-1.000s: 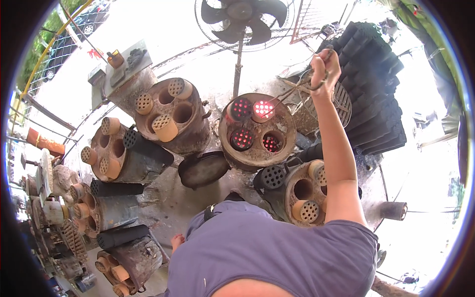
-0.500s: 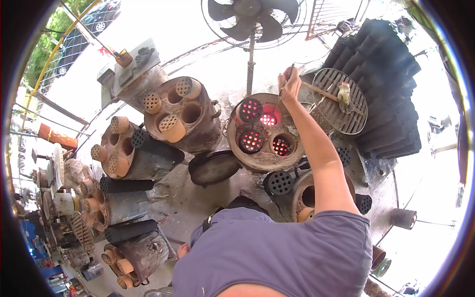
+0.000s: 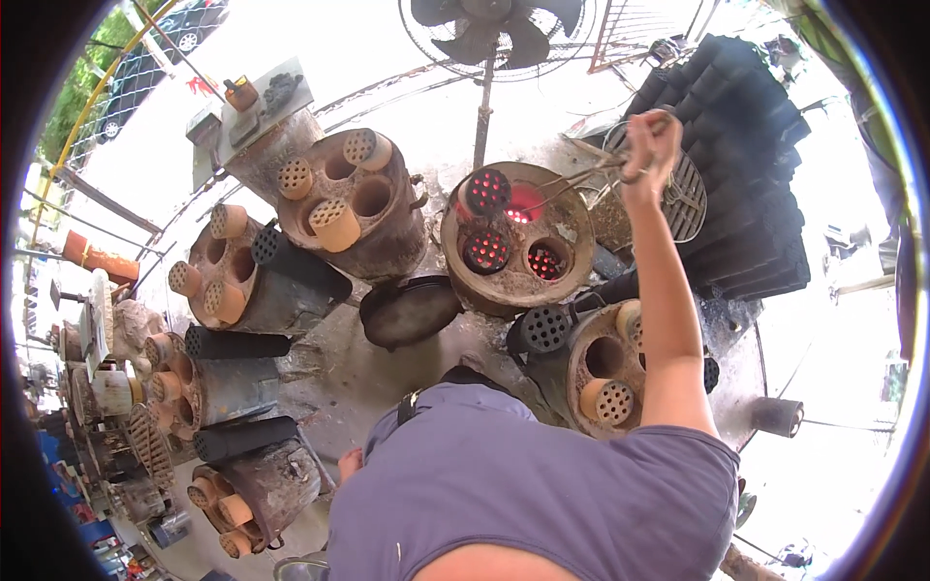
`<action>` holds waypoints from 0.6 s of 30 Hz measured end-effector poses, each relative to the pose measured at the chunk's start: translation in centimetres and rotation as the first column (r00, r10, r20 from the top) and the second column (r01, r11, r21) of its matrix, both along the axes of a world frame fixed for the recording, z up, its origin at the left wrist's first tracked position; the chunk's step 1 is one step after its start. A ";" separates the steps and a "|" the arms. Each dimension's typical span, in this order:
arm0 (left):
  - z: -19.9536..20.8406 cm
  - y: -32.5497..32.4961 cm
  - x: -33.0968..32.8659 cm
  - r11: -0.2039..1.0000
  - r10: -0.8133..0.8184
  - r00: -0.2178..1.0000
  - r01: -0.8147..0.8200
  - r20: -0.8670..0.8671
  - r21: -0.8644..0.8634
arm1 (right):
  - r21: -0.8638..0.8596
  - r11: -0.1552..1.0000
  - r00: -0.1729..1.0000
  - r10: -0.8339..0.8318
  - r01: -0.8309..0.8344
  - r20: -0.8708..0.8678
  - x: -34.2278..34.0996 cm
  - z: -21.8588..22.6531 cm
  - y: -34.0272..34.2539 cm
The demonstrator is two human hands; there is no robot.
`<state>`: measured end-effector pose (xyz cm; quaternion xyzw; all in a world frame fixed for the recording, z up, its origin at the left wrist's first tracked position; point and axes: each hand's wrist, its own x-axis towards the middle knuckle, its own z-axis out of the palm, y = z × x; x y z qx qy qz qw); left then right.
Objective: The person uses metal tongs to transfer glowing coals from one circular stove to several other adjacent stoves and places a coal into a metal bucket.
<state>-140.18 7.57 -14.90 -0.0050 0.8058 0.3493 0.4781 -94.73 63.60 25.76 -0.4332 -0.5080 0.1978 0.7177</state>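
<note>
My right hand [image 3: 651, 150] is closed around the handles of long metal tongs [image 3: 576, 181], right of a round stove [image 3: 513, 298]. The tongs slant left, their tips at the stove's far right hole [image 3: 526, 201], whose wall glows red. Two black honeycomb coal briquettes [image 3: 487, 251] with glowing holes stand up in the left openings. A third glowing briquette [image 3: 546, 261] sits low in the near right opening. Of my left hand [image 3: 350, 464] only a small part shows beside my body; its fingers are hidden.
More stoves [image 3: 407, 228] with spent tan briquettes [image 3: 335, 225] stand left; another [image 3: 581, 353] is near right. A dark round lid [image 3: 412, 312] leans before the glowing stove. Stacked black briquettes [image 3: 741, 184] and a round grate [image 3: 690, 198] lie right. A fan [image 3: 489, 34] stands beyond.
My right hand has moved right, from above the stove toward the grate. The tongs have swung from steep to a flatter slant, their tips still at the glowing hole. The view has shifted slightly.
</note>
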 end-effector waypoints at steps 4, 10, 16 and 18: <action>4.0 4.4 0.4 0.999 -0.009 0.999 0.006 0.050 0.053 | 0.203 0.975 0.993 0.099 -0.085 -0.062 1.8 4.5 -7.3; 5.4 5.6 -0.1 0.996 -0.011 0.996 0.003 0.089 0.088 | 0.300 0.922 0.951 0.290 -0.246 -0.111 0.7 3.2 -12.5; 5.7 5.0 -1.2 0.996 -0.011 0.995 0.003 0.095 0.085 | 0.261 0.935 0.951 0.281 -0.241 -0.130 -0.5 1.5 -13.7; 5.6 4.4 -1.6 0.997 -0.006 0.996 -0.002 0.093 0.078 | 0.251 0.936 0.953 0.281 -0.245 -0.117 -1.0 1.2 -13.8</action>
